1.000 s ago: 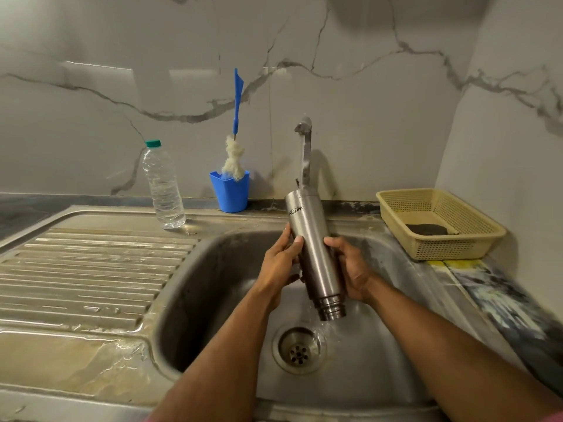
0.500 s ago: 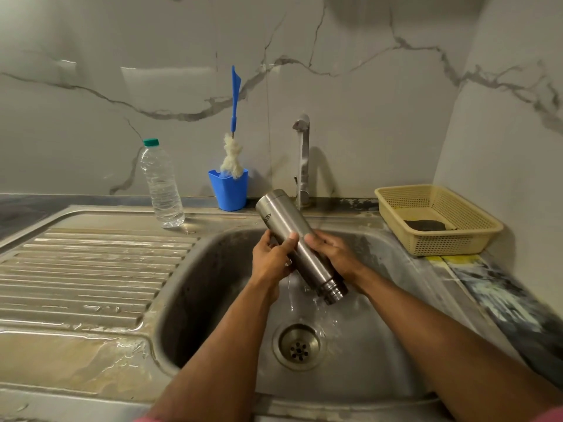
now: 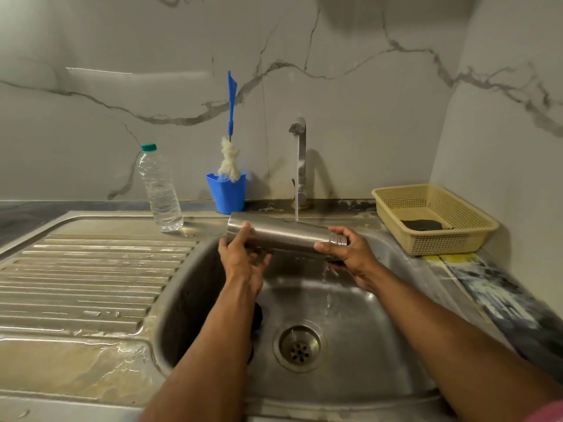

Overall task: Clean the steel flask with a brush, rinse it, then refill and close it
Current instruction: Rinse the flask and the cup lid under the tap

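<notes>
You have levelled the steel flask (image 3: 286, 236) from mouth-down to horizontal under the tap (image 3: 300, 159) stream, left hand (image 3: 243, 257) gripping its base, right hand (image 3: 347, 254) its neck: outer rinse underway.

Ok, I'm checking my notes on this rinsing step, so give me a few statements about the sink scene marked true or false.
1. The brushed steel flask is held roughly level over the steel sink basin. True.
2. Only the left hand holds the flask. False: the right hand grips its threaded neck end too.
3. Water runs from the chrome tap onto the flask's side. True.
4. The blue-handled bottle brush is inside the flask. False: it stands in the blue plastic cup behind the sink.
5. The clear plastic water bottle lies on its side. False: it stands upright, green cap on.
</notes>
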